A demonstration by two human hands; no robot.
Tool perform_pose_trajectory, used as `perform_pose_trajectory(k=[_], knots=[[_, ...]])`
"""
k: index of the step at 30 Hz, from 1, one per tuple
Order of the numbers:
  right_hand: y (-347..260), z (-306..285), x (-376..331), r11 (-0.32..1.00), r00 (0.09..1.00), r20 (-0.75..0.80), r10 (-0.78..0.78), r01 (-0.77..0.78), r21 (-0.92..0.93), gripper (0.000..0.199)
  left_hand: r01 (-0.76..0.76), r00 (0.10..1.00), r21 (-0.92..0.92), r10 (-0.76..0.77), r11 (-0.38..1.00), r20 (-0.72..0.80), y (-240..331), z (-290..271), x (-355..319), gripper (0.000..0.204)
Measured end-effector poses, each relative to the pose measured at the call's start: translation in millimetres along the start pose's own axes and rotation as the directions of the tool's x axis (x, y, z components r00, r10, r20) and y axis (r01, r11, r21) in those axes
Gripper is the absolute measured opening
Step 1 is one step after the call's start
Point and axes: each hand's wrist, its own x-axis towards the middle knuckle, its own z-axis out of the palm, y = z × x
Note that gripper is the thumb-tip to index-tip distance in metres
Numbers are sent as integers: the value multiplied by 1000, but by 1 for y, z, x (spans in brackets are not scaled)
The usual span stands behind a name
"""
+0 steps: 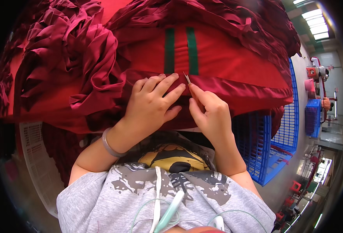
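Fabric slippage looks like the main risk here: the left hand lies flat with spread fingers on the dark red hem, pinning it rather than gripping it, so the slick cloth could creep out from under the palm if the pull from the other side grows. Just right of those fingertips, the right hand is pinched shut around a small thread snip, thumb and forefinger closed on its handle, with the pale metal tip poking up at the hem's edge. That tip sits very close to the left fingertips, so a slip of the tool could nick a finger, in my judgement, or cut into the cloth itself instead of a loose thread.

The red garment spreads away from both hands, above the grip: bright red panels, two dark green stripes running up from directly above the tool tip, and the darker, satin-like hem folded along the near edge under the hands. Left of the left hand, more maroon cloth lies bunched in deep folds. Right of the right hand and below it stands a blue plastic crate, partly draped by the garment.
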Motion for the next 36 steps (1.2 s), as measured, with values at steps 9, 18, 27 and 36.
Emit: perform_pose_trajectory(k=[9,18,27,36], knots=[[4,-53,-3,885,929,250,271,-343,316,34,2,1000,-51,-2,999,0,-2,-1,-2,53],[-2,12,47,995,998,-30,-53,50,-87,10,28,998,-159,-36,987,-51,-8,3,-7,47],[-5,10,36,918,996,-22,91,-76,389,5,147,949,-414,-246,898,-199,2,0,0,35],[-8,-19,15,728,981,-59,186,-97,678,9,164,978,-269,-191,949,-78,9,-15,-2,13]])
